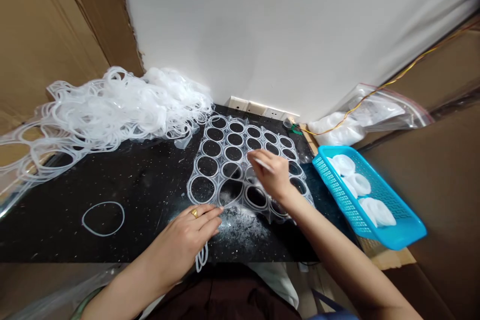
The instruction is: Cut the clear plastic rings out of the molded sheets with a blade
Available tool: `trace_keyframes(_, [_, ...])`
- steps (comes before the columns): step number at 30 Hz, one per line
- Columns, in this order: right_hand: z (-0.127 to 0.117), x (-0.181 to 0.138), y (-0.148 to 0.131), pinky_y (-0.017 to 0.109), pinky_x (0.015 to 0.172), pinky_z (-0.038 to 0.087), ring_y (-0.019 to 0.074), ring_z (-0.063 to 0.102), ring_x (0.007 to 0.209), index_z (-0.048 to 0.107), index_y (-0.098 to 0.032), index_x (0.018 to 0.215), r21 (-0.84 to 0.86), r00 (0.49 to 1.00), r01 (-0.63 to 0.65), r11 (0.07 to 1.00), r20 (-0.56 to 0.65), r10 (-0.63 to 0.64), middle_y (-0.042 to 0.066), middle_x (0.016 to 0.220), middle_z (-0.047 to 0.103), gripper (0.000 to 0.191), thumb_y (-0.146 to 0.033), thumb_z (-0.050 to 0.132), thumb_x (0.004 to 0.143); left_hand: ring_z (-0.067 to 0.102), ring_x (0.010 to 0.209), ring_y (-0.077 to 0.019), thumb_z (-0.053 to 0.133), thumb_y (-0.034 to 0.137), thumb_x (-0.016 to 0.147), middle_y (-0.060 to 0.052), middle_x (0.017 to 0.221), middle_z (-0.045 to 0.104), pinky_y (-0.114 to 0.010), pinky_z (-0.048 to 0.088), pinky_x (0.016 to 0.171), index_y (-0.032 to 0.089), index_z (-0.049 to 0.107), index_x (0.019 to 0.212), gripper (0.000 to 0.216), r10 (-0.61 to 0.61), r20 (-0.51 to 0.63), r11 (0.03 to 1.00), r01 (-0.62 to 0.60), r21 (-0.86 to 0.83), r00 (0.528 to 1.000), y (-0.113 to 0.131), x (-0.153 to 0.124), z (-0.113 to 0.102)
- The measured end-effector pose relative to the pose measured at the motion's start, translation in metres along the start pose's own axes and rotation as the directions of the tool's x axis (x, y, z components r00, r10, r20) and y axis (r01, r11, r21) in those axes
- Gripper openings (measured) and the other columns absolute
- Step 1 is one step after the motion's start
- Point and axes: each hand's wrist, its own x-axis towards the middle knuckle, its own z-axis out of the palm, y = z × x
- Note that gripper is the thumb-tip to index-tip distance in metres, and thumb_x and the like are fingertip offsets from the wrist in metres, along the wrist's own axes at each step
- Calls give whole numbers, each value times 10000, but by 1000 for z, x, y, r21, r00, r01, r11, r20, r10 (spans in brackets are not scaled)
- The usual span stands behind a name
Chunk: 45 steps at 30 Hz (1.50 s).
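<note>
A translucent sheet (220, 178) with rows of round holes and raised rings lies on the black table. My left hand (197, 227), a gold ring on one finger, rests at its near left edge. Several thin translucent rings (201, 258) hang from under this hand, its fingers bent around them; the palm side is hidden. Over the middle of the sheet, my right hand (273, 172) is closed around a slim white stick-like tool (263, 164), whose tip I cannot make out. White crumbs (243, 230) lie scattered in front of the sheet.
A tangled heap of translucent ring scraps (123, 105) fills the back left. One loose ring (103, 233) lies on the black table (150, 180). At right stands a blue basket (407, 225) holding white bundles (377, 211), with a plastic bag (390, 107) behind. Sockets (257, 108) line the wall.
</note>
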Motion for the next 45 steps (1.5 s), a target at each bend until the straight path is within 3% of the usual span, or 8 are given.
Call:
trace_keyframes(4, [-6, 19, 31, 275, 635, 498, 163, 657, 657, 745, -182, 853, 109, 952, -197, 974, -216, 217, 60, 846, 753, 189, -265, 581, 894, 604, 1114, -233, 375, 156, 1010, -97, 1181, 684, -398, 518, 916, 144, 642, 1073, 274, -22, 17, 999, 23, -39, 1000, 5, 7, -11])
trace_keyframes(6, [-3, 20, 35, 270, 563, 461, 144, 598, 561, 752, -167, 828, 215, 925, -279, 936, -202, 323, 59, 783, 744, 185, -290, 617, 860, 627, 1048, -224, 369, 151, 1009, -92, 1113, 703, -381, 529, 869, 143, 647, 1071, 285, -39, 62, 997, 43, -63, 997, 7, 17, -21])
trace_keyframes(9, [10, 11, 24, 248, 486, 410, 128, 554, 511, 749, -145, 800, 457, 890, -422, 783, 46, 453, 55, 704, 720, 201, -331, 672, 802, 647, 963, -221, 359, 155, 1010, -91, 1020, 717, -376, 536, 818, 140, 659, 1054, 304, -40, 114, 996, 49, -71, 993, 5, 36, -33])
trace_keyframes(13, [29, -2, -1, 233, 464, 405, 130, 566, 513, 730, -132, 776, 643, 811, -579, 502, 388, 437, 41, 646, 690, 216, -343, 734, 732, 611, 1121, -256, 386, 138, 995, -132, 1181, 681, -431, 503, 940, 121, 669, 1056, 289, 4, 139, 1000, -2, -17, 990, -13, 53, -32])
trace_keyframes(18, [39, -8, -16, 259, 578, 490, 159, 642, 623, 724, -149, 757, 687, 783, -617, 384, 492, 380, 48, 718, 722, 201, -343, 755, 712, 542, 1254, -265, 428, 127, 973, -137, 1354, 586, -462, 444, 1043, 148, 646, 1157, 286, 3, 201, 999, -14, 49, 980, -38, 52, -16])
trace_keyframes(33, [38, -14, -19, 289, 672, 546, 194, 701, 724, 733, -157, 784, 657, 828, -561, 503, 430, 361, 69, 799, 754, 154, -311, 722, 780, 611, 1172, -268, 389, 177, 997, -143, 1258, 655, -455, 520, 956, 134, 688, 1115, 324, 11, 140, 995, -25, 93, 990, -36, 55, -13])
trace_keyframes(39, [31, -19, -26, 259, 728, 519, 161, 690, 778, 731, -180, 842, 487, 957, -253, 836, 250, 144, 53, 878, 750, 111, -198, 628, 878, 596, 1180, -290, 442, 87, 945, -146, 1256, 653, -470, 509, 965, 119, 663, 1137, 294, 18, 147, 993, -34, 109, 989, -39, 52, -7])
trace_keyframes(45, [28, -21, -33, 221, 651, 469, 139, 678, 735, 713, -173, 935, 134, 961, 64, 989, 260, -97, 62, 885, 741, 217, -176, 497, 948, 593, 1150, -246, 447, 74, 945, -122, 1169, 672, -437, 497, 986, 155, 654, 1112, 278, -35, 177, 999, 31, 27, 984, -38, 55, -7])
